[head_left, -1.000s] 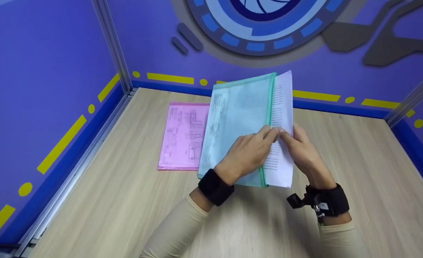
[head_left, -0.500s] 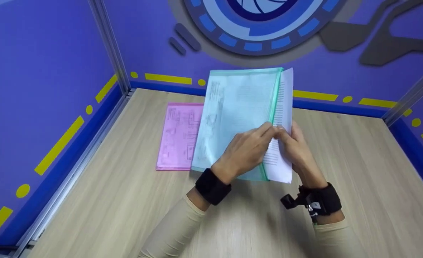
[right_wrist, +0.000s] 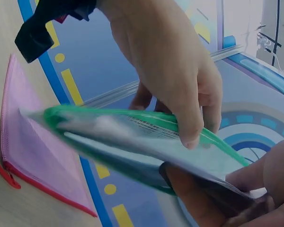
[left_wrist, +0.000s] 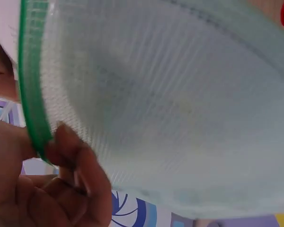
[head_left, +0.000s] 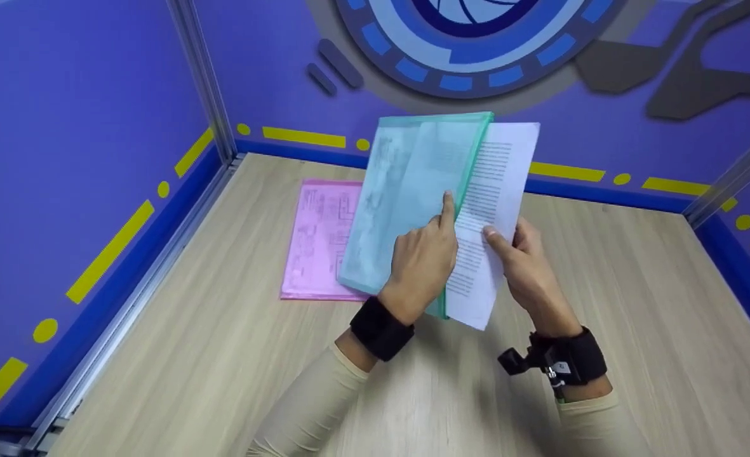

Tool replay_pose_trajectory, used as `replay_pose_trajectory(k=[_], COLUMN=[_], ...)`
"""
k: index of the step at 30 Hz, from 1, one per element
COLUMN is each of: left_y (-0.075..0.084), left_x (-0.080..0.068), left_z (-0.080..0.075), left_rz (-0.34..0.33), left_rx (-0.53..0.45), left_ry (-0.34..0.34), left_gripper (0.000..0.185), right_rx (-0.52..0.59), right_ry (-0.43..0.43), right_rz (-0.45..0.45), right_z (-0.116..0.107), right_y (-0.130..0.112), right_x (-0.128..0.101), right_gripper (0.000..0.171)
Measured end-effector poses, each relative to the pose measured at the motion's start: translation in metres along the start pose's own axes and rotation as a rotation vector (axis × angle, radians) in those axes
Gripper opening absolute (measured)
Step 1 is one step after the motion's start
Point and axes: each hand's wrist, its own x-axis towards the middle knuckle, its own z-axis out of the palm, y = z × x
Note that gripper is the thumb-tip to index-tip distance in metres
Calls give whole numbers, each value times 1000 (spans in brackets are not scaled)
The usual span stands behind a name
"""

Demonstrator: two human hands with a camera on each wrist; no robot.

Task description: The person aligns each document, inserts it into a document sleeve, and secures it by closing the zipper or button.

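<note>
Above a pale wood-grain tabletop [head_left: 603, 285] walled in purple, the left hand [head_left: 422, 260] grips a floppy green mesh zip pouch [head_left: 413, 190] by its open edge, held tilted in the air. The right hand [head_left: 527, 266] pinches a thin white printed sheet [head_left: 495, 209] half out of it — light, limp, easily creased, best held near its edge.

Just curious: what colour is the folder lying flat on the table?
Pink folder, with a printed sheet showing through; clearest in the head view.

A mesh folder [head_left: 413, 190] is being held above the worktop [head_left: 603, 304], just ahead of the left hand [head_left: 422, 260]. A printed sheet [head_left: 492, 209] is being kept partly inside it, beside the right hand [head_left: 524, 263]. A second folder [head_left: 321, 241] is lying flat, left of the left hand.
</note>
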Motion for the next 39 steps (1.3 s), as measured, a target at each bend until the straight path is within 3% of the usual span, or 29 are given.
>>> replay_pose_trajectory(k=[5, 12, 17, 28, 34, 39], left_y=[4, 8, 10, 14, 17, 24], left_x=[1, -1, -3, -4, -4, -6], left_z=[1, 3, 3, 0, 1, 4], left_rz=[122, 272, 364, 451, 435, 391], left_rx=[14, 0, -26, -111, -249, -220], left_ry=[6, -84, -43, -74, -79, -51], left_gripper=[63, 65, 61, 57, 56, 60], right_rx=[-5, -26, -14, 47, 77, 119], right_ry=[43, 25, 22, 44, 100, 141], right_rz=[8, -7, -25, 25, 3, 20], right_z=[-1, 5, 10, 11, 13, 14], right_y=[-4, 0, 6, 9, 11, 15], right_x=[-2, 1, 5, 4, 4, 1], right_gripper=[46, 42, 42, 40, 36, 33])
